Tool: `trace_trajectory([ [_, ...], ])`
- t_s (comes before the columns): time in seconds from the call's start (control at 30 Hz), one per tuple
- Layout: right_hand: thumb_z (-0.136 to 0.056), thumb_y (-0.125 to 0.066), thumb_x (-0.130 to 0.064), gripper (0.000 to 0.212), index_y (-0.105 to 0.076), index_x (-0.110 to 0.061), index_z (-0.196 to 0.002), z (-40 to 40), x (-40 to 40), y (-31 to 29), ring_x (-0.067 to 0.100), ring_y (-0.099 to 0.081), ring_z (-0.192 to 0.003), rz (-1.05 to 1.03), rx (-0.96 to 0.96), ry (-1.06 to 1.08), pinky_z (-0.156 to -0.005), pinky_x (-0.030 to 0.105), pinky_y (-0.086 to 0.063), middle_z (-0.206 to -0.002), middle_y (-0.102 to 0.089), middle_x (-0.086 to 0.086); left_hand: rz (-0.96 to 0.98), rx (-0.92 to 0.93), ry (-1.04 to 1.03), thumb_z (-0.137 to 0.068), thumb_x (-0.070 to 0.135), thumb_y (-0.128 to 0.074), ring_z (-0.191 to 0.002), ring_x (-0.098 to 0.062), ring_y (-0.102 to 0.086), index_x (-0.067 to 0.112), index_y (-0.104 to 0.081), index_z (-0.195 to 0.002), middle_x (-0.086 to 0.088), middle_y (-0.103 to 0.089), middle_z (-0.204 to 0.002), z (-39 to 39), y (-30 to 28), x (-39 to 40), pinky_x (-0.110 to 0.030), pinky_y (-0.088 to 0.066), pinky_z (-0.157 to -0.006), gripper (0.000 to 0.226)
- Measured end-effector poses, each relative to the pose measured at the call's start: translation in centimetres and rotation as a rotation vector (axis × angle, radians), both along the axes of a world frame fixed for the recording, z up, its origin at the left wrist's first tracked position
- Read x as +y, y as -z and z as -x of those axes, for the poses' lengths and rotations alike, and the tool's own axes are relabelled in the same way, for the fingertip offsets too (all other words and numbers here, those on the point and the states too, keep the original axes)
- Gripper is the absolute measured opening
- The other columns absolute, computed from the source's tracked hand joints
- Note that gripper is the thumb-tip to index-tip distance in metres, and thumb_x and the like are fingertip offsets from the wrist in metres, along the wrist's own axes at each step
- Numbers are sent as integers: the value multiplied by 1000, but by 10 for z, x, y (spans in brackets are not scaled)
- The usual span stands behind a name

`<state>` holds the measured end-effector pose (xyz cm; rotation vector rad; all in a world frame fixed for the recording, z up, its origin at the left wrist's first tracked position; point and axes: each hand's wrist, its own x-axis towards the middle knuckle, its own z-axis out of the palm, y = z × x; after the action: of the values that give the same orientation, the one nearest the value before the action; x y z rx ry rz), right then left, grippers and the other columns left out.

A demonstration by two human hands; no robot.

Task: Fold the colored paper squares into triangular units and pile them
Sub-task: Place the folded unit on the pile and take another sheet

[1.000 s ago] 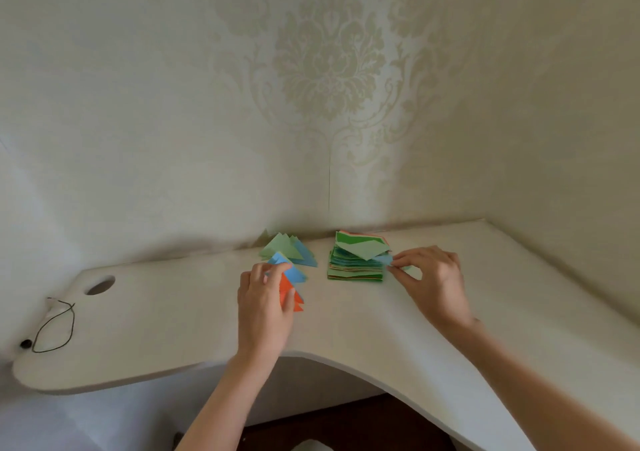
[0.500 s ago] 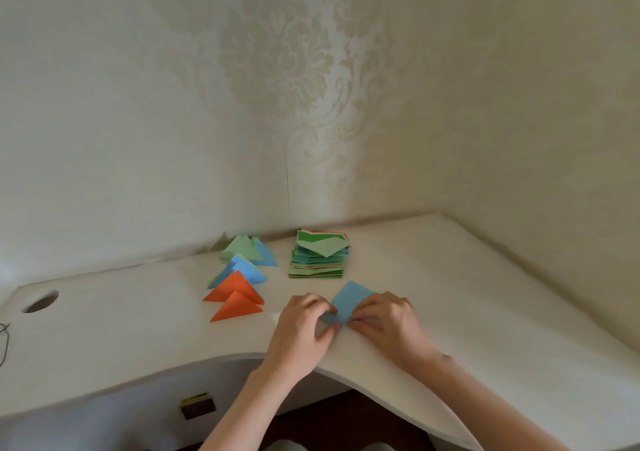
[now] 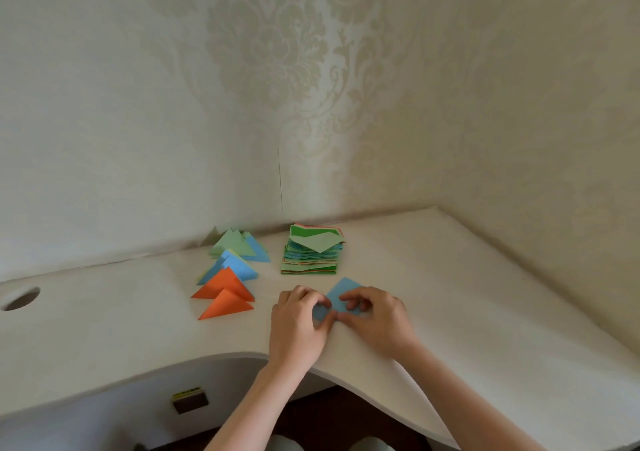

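Lying flat on the bench point(image 3: 467, 312), the blue paper square point(image 3: 341, 296) is pinched at its near corner by curled fingers of left hand point(image 3: 298, 329) and right hand point(image 3: 377, 322).

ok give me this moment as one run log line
step: folding blue paper square on desk | left hand: pinching its near corner | right hand: pinching it | folded triangles: piled left | unfolded stack: behind

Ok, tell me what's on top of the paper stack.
A pale green folded sheet lies on the stack, over a darker green sheet; the sheets beneath show only edges.
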<state>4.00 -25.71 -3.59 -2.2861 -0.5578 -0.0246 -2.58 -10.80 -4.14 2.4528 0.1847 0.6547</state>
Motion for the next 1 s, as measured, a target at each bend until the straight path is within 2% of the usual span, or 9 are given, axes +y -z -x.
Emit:
trace_trajectory([
  [0.13,-72,-77,-37,25,-65,-43,-93,-6,6,-7,-3,-50,-72,73,125,7,-80,24,-44,-78,-61,-21,112,50,40,-79,24,-73,-96,-11,-50,25,-67,-93,17,-55,-92,-4,-3,7,-28,-41,-84,15],
  [0.27,-73,-76,-21,27,-68,-39,-92,-10,2,-10,-1,-50,-70,15,183,-27,-71,11,-41,-77,-62,-19,137,54,80,-79,18,-72,-95,-11,-51,23,-70,-91,16,-56,-91,-4,-4,13,-25,-40,-84,13],
  [0.37,-76,-73,-23,23,-68,-40,-90,-8,-2,-10,-3,-51,-71,30,162,-60,-68,6,-38,-77,-62,-22,124,46,100,-82,19,-70,-97,-9,-49,25,-70,-92,16,-56,-94,-1,-4,14,-18,-35,-82,12],
  [0.47,-76,-74,-39,10,-67,-42,-83,-6,0,-12,-3,-52,-71,38,154,-42,-71,15,-41,-77,-62,-21,89,99,166,-84,24,-68,-102,-6,-46,31,-67,-100,15,-56,-102,2,-7,20,-19,-35,-87,18],
  [0.6,-82,-64,-51,17,-64,-35,-90,1,5,-8,1,-47,-83,232,-16,-21,-78,27,-34,-87,-54,-19,123,210,278,-78,32,-72,-111,-4,-42,34,-60,-113,17,-52,-112,8,-13,29,-20,-35,-96,37],
  [0.7,-91,-53,-47,19,-64,-32,-95,2,5,-9,11,-48,-93,299,-16,-51,-82,31,-31,-93,-50,-14,78,191,313,-78,26,-69,-115,-5,-39,30,-60,-117,18,-51,-117,11,-13,27,-22,-33,-101,40],
  [0.8,-95,-48,-38,19,-60,-29,-84,-2,-2,-18,15,-52,-89,244,99,-106,-84,32,-37,-91,-56,-8,31,137,331,-81,21,-64,-115,-6,-41,30,-60,-118,21,-53,-120,13,-11,25,-26,-32,-101,38],
  [0.93,-96,-49,-35,23,-59,-23,-79,-3,-7,-27,15,-53,-79,202,155,-142,-72,28,-39,-83,-58,-4,-37,62,285,-86,14,-62,-107,-10,-48,26,-65,-108,14,-62,-109,8,-10,23,-28,-39,-93,25],
  [1.0,-95,-51,-34,23,-63,-19,-83,-2,-7,-25,17,-55,-81,190,140,-144,-76,30,-42,-87,-61,-2,-36,31,265,-84,9,-64,-100,-13,-51,22,-68,-100,10,-65,-102,6,-10,21,-25,-41,-88,21],
])
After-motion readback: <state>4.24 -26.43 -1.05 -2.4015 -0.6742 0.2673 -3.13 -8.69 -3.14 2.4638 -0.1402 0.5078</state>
